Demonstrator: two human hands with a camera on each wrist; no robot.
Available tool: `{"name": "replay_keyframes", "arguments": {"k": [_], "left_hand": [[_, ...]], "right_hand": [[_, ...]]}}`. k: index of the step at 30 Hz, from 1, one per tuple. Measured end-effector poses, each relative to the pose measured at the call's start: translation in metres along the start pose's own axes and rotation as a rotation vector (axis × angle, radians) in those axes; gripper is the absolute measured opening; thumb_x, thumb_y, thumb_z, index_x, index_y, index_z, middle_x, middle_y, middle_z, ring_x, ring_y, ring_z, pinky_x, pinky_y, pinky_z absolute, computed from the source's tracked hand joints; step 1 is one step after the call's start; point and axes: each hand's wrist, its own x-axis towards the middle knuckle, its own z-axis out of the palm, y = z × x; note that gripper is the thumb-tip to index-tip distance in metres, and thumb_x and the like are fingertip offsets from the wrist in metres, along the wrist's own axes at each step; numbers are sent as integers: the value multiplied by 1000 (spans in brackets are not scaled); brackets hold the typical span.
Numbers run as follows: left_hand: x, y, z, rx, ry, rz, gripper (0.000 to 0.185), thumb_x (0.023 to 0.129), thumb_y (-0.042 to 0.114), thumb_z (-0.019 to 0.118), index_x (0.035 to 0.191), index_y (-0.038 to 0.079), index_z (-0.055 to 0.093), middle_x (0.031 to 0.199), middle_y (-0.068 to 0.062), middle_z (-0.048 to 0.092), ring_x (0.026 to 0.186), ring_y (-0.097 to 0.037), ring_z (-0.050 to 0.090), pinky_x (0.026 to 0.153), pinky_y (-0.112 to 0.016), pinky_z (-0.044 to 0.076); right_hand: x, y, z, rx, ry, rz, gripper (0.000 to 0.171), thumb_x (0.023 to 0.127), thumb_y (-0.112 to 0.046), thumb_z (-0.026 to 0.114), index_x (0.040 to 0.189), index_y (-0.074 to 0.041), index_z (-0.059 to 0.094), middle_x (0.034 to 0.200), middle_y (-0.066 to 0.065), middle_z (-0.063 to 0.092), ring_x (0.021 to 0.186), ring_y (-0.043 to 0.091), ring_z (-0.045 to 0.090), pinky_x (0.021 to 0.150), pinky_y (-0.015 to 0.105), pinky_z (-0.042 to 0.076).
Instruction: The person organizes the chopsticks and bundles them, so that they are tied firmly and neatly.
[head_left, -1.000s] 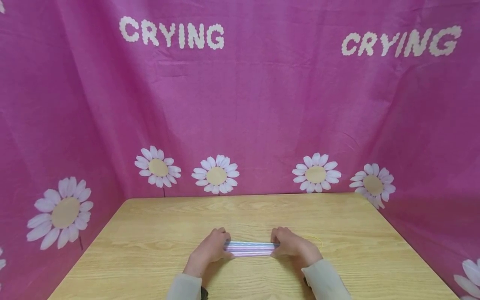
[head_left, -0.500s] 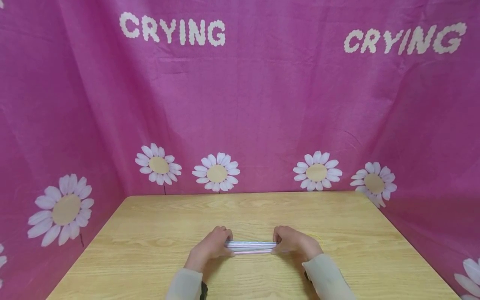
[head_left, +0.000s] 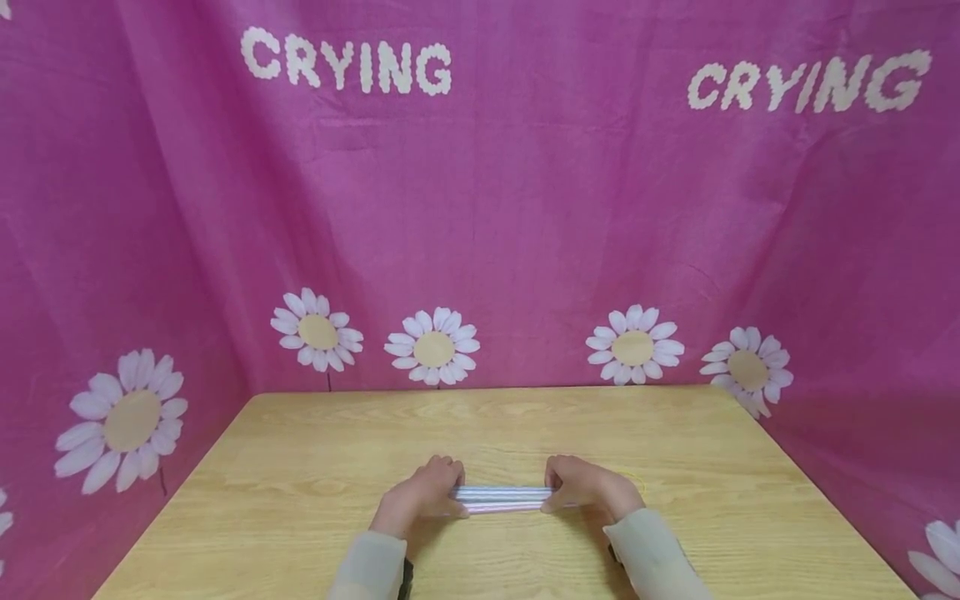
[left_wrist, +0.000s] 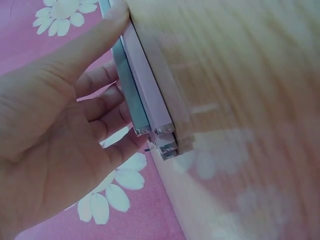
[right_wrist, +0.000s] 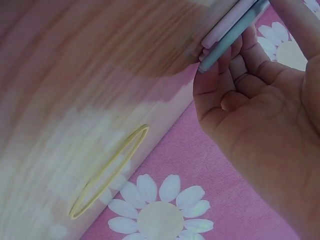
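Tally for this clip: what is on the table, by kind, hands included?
Hands: 2, left hand and right hand
Bundle of pastel straws: 1, gripped at both ends; the single straws are too packed to count
Yellow rubber band: 1, lying loose on the table
Total: 4

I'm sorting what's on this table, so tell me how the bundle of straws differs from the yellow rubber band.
The bundle of straws is straight, pastel pink and blue-grey; the yellow rubber band is a thin closed loop. The bundle is gripped at its ends by the left hand and right hand, while the band lies untouched. The bundle is thick, of several pieces; the band is a single flat strand. Both are on the wooden table.
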Motion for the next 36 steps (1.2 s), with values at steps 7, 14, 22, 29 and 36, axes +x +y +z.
{"name": "replay_keyframes", "arguments": {"k": [7,14,22,29,36], "left_hand": [[1,0,-2,3,-45,-18,36,80,27,79,93,8,52,86,2,45,86,-15,38,79,-32,39],[0,-2,0,-42,-35,33,30,83,22,76,90,8,51,83,2,40,83,-13,34,75,-27,32],[0,-4,1,-52,-42,35,28,83,22,76,91,7,54,83,2,44,81,-13,37,74,-26,34],[0,-6,3,-11,-28,59,23,87,22,72,94,5,58,82,3,47,79,-11,37,73,-25,37],[-2,-5,1,-50,-22,62,22,86,20,72,92,4,58,81,3,44,78,-11,36,71,-24,34]], "right_hand": [[1,0,-2,-12,-6,12,28,76,-15,81,85,-8,55,79,0,50,78,17,45,70,30,35],[0,2,-4,24,-20,26,29,77,-16,81,83,-8,54,78,0,49,75,16,44,66,29,35],[0,4,-3,16,-35,-12,27,80,-17,78,83,-8,53,77,-1,48,74,15,43,67,27,34],[-1,6,-2,38,-38,-74,19,85,-14,73,85,-6,55,78,-1,45,76,16,41,67,28,32],[0,5,-2,24,-36,-77,19,86,-15,72,87,-7,55,81,-1,47,78,16,42,68,28,33]]}}
